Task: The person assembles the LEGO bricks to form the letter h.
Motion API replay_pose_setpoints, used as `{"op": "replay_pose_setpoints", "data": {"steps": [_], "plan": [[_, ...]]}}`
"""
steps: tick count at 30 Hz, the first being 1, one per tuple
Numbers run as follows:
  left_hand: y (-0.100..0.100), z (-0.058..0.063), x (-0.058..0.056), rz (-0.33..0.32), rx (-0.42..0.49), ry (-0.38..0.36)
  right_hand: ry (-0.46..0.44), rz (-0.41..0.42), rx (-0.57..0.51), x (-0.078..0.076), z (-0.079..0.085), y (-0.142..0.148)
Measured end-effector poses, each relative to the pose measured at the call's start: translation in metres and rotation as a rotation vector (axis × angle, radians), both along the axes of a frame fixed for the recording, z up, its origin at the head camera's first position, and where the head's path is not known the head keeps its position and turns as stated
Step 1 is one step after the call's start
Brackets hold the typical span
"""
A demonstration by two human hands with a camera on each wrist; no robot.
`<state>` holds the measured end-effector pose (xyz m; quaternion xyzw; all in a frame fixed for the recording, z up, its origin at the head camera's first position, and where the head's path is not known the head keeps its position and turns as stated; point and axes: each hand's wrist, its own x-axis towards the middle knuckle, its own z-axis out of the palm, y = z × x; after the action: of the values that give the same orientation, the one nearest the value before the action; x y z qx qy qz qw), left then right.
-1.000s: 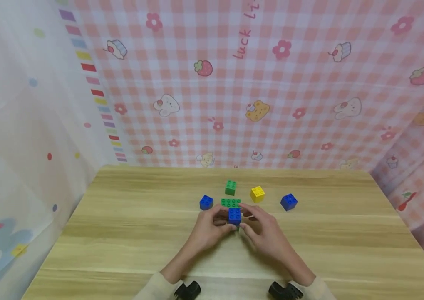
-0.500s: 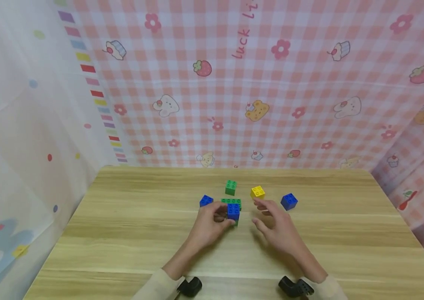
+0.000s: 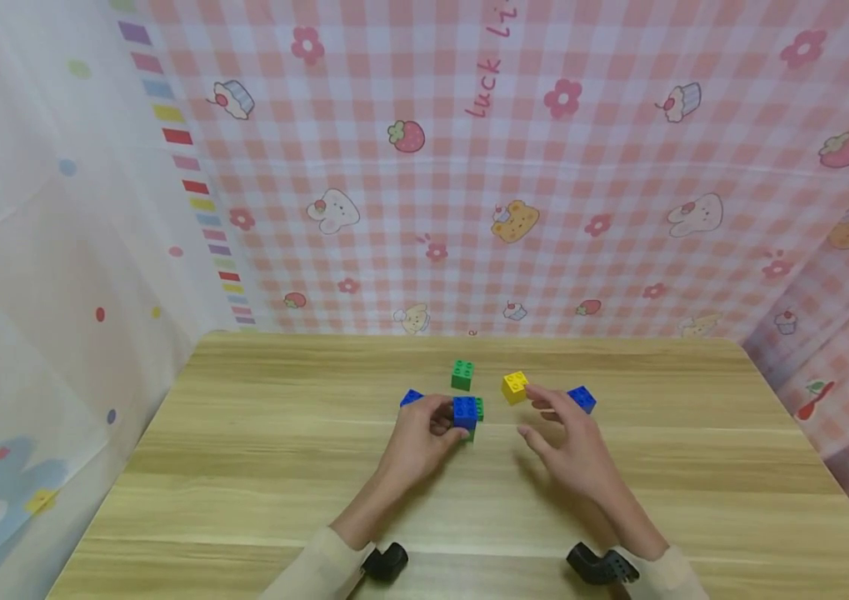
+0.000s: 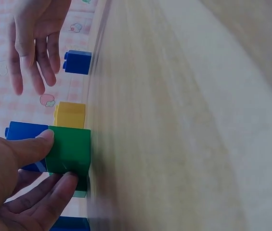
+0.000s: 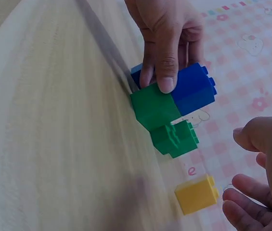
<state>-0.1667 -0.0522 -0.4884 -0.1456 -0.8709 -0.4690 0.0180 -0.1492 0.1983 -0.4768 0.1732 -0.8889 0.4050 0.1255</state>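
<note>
My left hand (image 3: 418, 442) pinches a two-brick stack between thumb and fingers: a blue toy brick (image 3: 465, 410) on top of a green toy brick (image 4: 71, 149). In the right wrist view, the thumb presses near the seam between the held blue brick (image 5: 193, 90) and green brick (image 5: 154, 107). Just behind the stack, another green brick (image 3: 480, 408) is mostly hidden. My right hand (image 3: 572, 442) holds nothing, its fingers relaxed and apart, fingertips close to the yellow brick (image 3: 514, 387).
A small green brick (image 3: 462, 375) stands farthest back on the wooden table (image 3: 282, 400). One blue brick (image 3: 412, 397) is partly behind my left hand, another blue brick (image 3: 582, 399) behind my right. A checked cloth (image 3: 424, 183) hangs along the table's back edge.
My right hand has come off the stack and moved right, towards the yellow brick. My left hand has carried the stack slightly forward, covering more of the green brick behind it.
</note>
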Motion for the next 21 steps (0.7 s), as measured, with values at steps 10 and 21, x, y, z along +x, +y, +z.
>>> {"op": "replay_pose_setpoints", "data": {"steps": [10,21], "plan": [[0.004,0.005,-0.002,0.024,-0.024,0.017,0.067,-0.078,0.004,-0.008,0.003,0.02],[-0.005,0.018,0.001,0.048,0.045,0.028,-0.025,-0.15,-0.016,-0.016,0.003,0.042]]}}
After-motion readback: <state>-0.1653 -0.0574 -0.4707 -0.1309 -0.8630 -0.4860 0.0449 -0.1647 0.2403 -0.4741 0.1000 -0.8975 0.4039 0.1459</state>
